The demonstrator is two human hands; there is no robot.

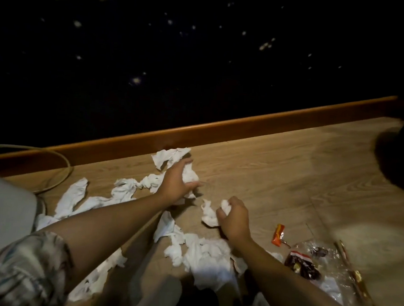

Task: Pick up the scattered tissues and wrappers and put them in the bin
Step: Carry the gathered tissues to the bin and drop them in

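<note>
Many white tissues lie on the floor at lower centre, wrappers at lower right. The right hand curls around 1 tissue. Further up, the left hand, fingers spread, grips another tissue.

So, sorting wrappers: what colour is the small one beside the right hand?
Orange and yellow wrapper, head view.

Left arm: yours, entering from 8 o'clock, bare forearm stretched toward 1 o'clock | left hand: near centre, fingers spread and curved, thumb out, cupped over a tissue | right arm: entering from 5 o'clock | right hand: just right of centre, fingers curled tight round a crumpled tissue.
</note>
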